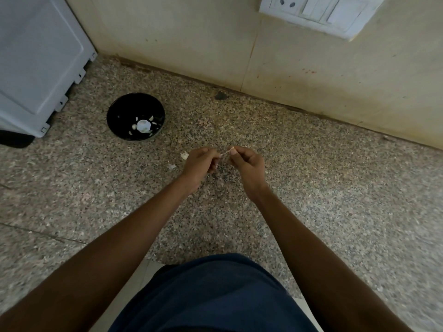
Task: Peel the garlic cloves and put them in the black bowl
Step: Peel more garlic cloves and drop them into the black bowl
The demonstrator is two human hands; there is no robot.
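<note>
Garlic sits pinched between your two hands, just above the speckled stone counter (311,188) and in front of your body; your left hand (200,162) and your right hand (247,164) face each other with fingers curled inward, and the clove (231,149) shows only as a small pale tip at the right hand's fingertips; a thin strip of skin (224,153) runs from it leftward and slightly down to the left fingertips, so the pull line lies roughly side to side across your view; the clove's own long axis is too hidden by your fingers to read, so I cannot tell it; judging by that strip, you are mid-peel, the right hand gripping the clove and the left gripping the loose skin; the relation that matters next is where the black bowl (119,109) lies from the clove: up and to the left, well apart, beside the white appliance (36,68), and nearer your left hand than your right; yet the clove looks to be on the right side, so dropping it in would likely mean reaching across or passing it over; the bowl already holds pale pieces (143,125); two scraps of shed skin (184,155) lie on the counter just left of your left hand.
</note>
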